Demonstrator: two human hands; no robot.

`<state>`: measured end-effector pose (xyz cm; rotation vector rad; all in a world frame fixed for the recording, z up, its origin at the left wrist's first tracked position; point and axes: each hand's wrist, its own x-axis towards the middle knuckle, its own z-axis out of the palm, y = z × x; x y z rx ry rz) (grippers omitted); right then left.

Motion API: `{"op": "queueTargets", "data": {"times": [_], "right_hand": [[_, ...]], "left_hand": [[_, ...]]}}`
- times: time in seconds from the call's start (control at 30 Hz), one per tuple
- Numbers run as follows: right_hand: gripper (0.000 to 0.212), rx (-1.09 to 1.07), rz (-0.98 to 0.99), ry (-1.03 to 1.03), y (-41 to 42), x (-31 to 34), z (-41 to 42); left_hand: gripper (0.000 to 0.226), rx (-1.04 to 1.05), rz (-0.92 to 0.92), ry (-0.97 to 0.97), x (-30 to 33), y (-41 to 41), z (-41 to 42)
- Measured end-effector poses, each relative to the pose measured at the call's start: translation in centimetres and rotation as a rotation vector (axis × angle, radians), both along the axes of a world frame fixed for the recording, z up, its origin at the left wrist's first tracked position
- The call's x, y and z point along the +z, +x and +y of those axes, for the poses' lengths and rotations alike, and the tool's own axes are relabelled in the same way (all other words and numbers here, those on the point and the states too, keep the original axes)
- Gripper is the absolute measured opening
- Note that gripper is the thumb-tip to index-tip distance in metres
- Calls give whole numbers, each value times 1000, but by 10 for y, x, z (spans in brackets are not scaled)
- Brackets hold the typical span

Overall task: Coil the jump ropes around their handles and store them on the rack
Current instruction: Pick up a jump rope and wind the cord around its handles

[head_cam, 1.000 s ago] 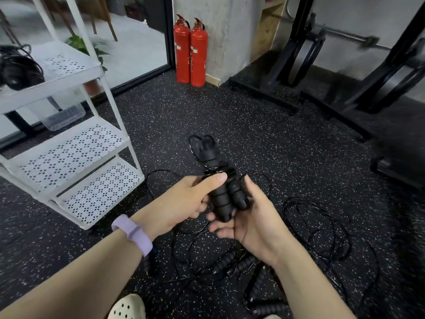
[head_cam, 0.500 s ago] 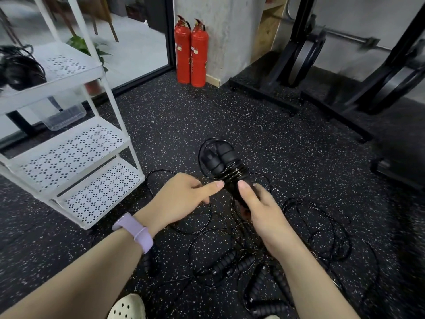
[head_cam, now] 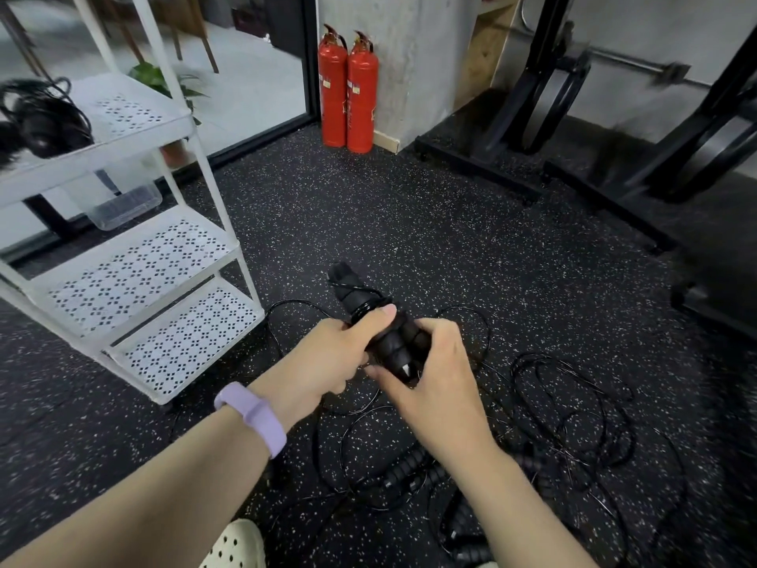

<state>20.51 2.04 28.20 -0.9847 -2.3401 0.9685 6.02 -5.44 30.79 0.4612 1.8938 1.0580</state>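
A pair of black jump-rope handles [head_cam: 381, 334], wound with thin cord, is held above the speckled floor [head_cam: 450, 239] in the middle of the view. The left hand [head_cam: 327, 358] is curled round the handles from the left, its thumb laid across the top. The right hand [head_cam: 434, 383] is wrapped round their near end, fingertips pinching under the cap. A broad stretch of bare floor is seen beyond the hands, bounded by two red fire extinguishers [head_cam: 348, 88] at the concrete pillar and by black gym frames [head_cam: 614, 149] on the right. The white perforated rack [head_cam: 135, 272] is set just left of the hands; a coiled rope [head_cam: 41, 120] is lodged on its top shelf. Loose ropes [head_cam: 573, 416] are tangled on the floor beneath and right of the hands.
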Motion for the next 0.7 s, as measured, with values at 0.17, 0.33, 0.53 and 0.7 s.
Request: {"op": "queueTargets", "data": {"times": [0.17,0.33,0.53,0.7], "right_hand": [[61,-96,330,-1012,8,17,18],[66,146,282,-1471,21,20,29],[59,235,380,-1434,18,23,29],[58,5,285,-939,14,22,21]], "left_hand": [[51,-222,-83,154,8,-7,-7],[39,-330,-170,230,14,-1,-6],[53,-227,-167,252,12,-1,-6],[62,-160,-70,87,3,0,-3]]}}
